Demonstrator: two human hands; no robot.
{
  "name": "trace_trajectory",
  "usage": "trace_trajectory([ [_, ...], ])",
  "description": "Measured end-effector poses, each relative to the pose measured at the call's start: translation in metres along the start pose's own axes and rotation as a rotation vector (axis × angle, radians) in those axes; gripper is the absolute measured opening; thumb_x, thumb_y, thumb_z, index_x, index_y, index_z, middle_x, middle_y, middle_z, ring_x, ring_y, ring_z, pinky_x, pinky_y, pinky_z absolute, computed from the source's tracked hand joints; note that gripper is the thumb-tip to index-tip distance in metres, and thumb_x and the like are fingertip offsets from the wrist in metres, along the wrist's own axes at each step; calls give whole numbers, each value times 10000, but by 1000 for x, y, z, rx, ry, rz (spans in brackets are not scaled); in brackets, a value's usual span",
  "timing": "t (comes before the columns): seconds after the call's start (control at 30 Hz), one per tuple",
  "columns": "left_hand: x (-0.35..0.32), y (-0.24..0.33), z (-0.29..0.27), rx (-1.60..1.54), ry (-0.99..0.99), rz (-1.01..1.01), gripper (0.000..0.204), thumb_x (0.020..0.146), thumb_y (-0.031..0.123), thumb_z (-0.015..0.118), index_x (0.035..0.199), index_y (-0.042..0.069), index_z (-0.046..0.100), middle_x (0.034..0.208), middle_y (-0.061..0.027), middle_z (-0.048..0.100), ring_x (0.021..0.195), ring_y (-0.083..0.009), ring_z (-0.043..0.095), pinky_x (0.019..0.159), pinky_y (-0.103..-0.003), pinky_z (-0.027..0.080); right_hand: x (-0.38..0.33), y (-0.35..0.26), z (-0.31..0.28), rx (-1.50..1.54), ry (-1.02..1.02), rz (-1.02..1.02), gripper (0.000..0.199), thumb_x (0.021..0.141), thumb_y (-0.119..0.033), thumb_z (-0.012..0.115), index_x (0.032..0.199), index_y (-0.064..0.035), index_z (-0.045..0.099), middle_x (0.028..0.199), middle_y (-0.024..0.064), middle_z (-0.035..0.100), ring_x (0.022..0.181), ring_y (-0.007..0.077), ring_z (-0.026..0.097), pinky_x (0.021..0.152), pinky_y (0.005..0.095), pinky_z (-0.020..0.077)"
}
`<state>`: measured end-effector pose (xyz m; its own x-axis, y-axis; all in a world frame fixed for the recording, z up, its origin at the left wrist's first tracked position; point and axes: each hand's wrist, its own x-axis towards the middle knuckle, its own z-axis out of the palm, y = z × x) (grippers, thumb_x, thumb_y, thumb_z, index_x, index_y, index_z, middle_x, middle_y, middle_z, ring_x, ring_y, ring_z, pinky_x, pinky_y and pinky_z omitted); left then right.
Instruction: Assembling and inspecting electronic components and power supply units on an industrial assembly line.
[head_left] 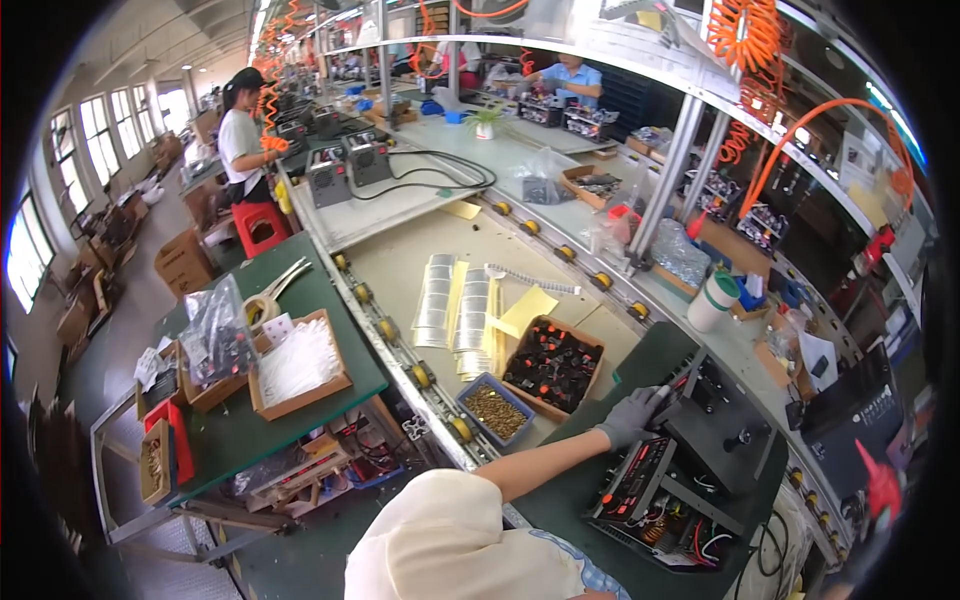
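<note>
My left hand (632, 418), in a grey glove, reaches across the green work surface. Its fingers are closed on the near left edge of a black metal casing (722, 430); the fingertips are partly hidden there. Just below the hand lies an opened black machine unit (640, 480) with a red-marked front panel. Coloured wires and a copper coil (655, 527) show inside it. My right hand cannot be seen; only a bit of skin shows at the lower edge.
A carton of black parts (553, 367) and a blue tray of small brass-coloured screws (495, 411) stand left of my forearm. Label sheets (435, 300) lie beyond. A green side table (300, 270) holds boxes at left. Roller rails (420, 376) flank the line. Co-workers stand farther off.
</note>
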<state>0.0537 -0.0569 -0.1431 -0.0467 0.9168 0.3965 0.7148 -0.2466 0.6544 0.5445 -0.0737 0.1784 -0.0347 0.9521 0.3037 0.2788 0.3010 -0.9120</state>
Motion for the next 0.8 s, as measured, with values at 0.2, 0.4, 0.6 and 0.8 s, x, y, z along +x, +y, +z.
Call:
trace_trajectory([
  [0.2, 2, 6, -1, 109, 20, -75, 979, 639, 252, 765, 1426, 63, 215, 1332, -165, 381, 1219, -344, 394, 980, -408, 381, 112, 31, 44, -1069, 165, -480, 470, 795, -142, 605, 1222, 9, 481, 1159, 80, 517, 1093, 199, 469, 989, 323, 331],
  [0.4, 2, -5, 11, 116, -61, -97, 942, 671, 303, 730, 1423, 50, 221, 1292, -176, 421, 1168, -348, 440, 957, -415, 390, 130, 61, 74, -244, 264, -448, 404, 851, -228, 601, 1177, -1, 524, 1084, 81, 552, 967, 168, 512, 877, 300, 390],
  [0.6, -1, 7, 0, 136, -99, -131, 927, 669, 296, 720, 1412, 32, 232, 1281, -172, 431, 1172, -325, 438, 969, -399, 376, 151, 74, 116, -782, 365, -808, 409, 882, -352, 564, 1182, -73, 568, 1012, 20, 609, 759, 33, 492, 586, 212, 349],
  [0.8, 6, 2, 11, 108, -75, -77, 946, 650, 300, 737, 1410, 43, 235, 1266, -174, 438, 1166, -326, 442, 958, -410, 389, 162, 57, 104, -228, 187, -263, 429, 891, -318, 569, 1204, -25, 557, 1156, 54, 568, 950, 153, 553, 847, 273, 428],
])
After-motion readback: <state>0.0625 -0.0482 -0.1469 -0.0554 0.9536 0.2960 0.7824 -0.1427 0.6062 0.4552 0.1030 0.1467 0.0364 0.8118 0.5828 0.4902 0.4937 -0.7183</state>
